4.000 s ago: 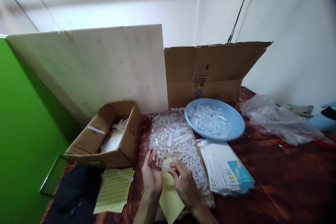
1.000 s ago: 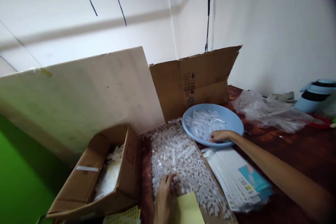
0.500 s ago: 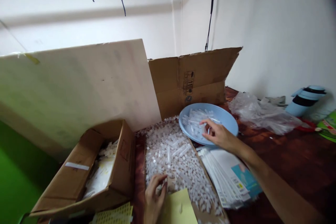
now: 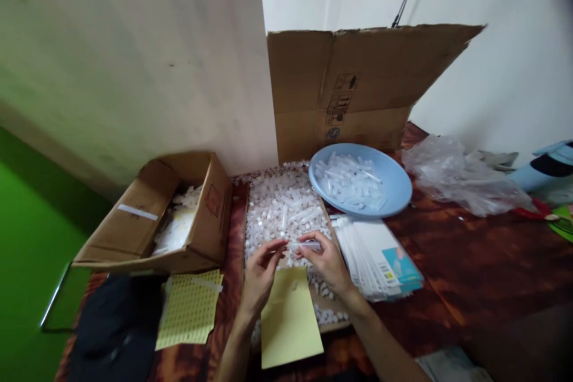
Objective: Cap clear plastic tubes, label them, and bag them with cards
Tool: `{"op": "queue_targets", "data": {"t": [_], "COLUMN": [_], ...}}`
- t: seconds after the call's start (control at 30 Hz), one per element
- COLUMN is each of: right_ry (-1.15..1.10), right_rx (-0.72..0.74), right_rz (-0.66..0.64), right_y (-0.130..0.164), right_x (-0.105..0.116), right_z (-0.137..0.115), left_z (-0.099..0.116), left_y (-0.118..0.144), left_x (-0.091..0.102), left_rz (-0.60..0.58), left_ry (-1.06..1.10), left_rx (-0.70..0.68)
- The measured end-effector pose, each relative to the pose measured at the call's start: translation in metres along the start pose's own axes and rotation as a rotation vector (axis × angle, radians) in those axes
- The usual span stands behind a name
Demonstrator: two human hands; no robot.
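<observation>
At the far left of the table a dark cloth (image 4: 116, 334) lies by the near edge, and just beside it a yellow sheet of small stickers (image 4: 190, 316). Behind these stands an open cardboard box (image 4: 156, 221) with white pieces inside, set against a pale board (image 4: 134, 65) that leans upright at the back.

In the middle, a flat cardboard tray (image 4: 333, 325) is heaped with small white caps (image 4: 282, 209). Over its near end the two hands meet. The left hand (image 4: 259, 277) has its thumb and forefinger pinched together on something too small to make out, right at the left end of a small clear tube (image 4: 307, 245). The right hand (image 4: 329, 262) is clamped on that tube, fingers curled around its right end, holding it level above the caps; the tube sits between the two sets of fingertips, well in front of the bowl. Below the hands a plain yellow sheet (image 4: 289, 322) lies on the near part of the tray and reaches past its edge.

To the right of the tray, a fanned stack of printed cards (image 4: 380, 259) lies flat, touching the tray's side. Behind it a light blue bowl (image 4: 394, 191) holds many more clear tubes (image 4: 351, 182), and a flattened brown carton (image 4: 358, 89) stands upright behind the bowl. Farther right a crumpled clear plastic bag (image 4: 461, 185) rests on the dark red tabletop (image 4: 470, 274), with a pale blue jug (image 4: 548, 167) at the picture's edge.
</observation>
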State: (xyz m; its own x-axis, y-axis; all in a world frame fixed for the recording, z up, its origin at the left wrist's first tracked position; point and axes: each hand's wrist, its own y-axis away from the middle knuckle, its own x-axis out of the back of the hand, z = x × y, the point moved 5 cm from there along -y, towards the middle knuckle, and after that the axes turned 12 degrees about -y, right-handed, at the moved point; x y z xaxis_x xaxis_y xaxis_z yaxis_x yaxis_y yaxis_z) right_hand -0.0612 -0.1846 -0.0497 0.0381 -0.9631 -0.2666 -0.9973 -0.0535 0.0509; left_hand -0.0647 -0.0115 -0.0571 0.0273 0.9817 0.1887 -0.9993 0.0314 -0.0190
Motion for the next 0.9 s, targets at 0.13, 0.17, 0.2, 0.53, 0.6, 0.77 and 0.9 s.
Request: {"op": "queue_targets", "data": {"t": [0.13, 0.17, 0.2, 0.53, 0.6, 0.77, 0.9], "right_ry": [-0.052, -0.059, -0.067, -0.175, -0.150, -0.100, 0.039], "right_rx": [0.001, 0.007, 0.012, -0.015, -0.001, 0.044, 0.180], "right_rz": [-0.040, -0.041, -0.043, -0.081, -0.067, -0.038, 0.009], "right_y": [-0.001, 0.001, 0.002, 0.014, 0.014, 0.015, 0.016], "right_x": [-0.005, -0.008, -0.010, -0.017, -0.017, -0.019, -0.018], "right_z": [0.009, 0.012, 0.015, 0.026, 0.023, 0.024, 0.020], "left_z": [-0.001, -0.001, 0.000, 0.012, 0.012, 0.009, 0.012], "left_y": [0.007, 0.008, 0.009, 0.004, -0.001, -0.009, -0.009], "left_x": [0.006, 0.008, 0.010, 0.015, 0.016, 0.021, 0.018], "left_rz": [0.079, 0.091, 0.093, -0.029, -0.071, -0.056, -0.085], "left_ry": [0.010, -0.009, -0.034, 0.026, 0.059, 0.069, 0.042], "left_rx": [-0.020, -0.035, -0.047, 0.000, -0.003, 0.002, 0.030]}}
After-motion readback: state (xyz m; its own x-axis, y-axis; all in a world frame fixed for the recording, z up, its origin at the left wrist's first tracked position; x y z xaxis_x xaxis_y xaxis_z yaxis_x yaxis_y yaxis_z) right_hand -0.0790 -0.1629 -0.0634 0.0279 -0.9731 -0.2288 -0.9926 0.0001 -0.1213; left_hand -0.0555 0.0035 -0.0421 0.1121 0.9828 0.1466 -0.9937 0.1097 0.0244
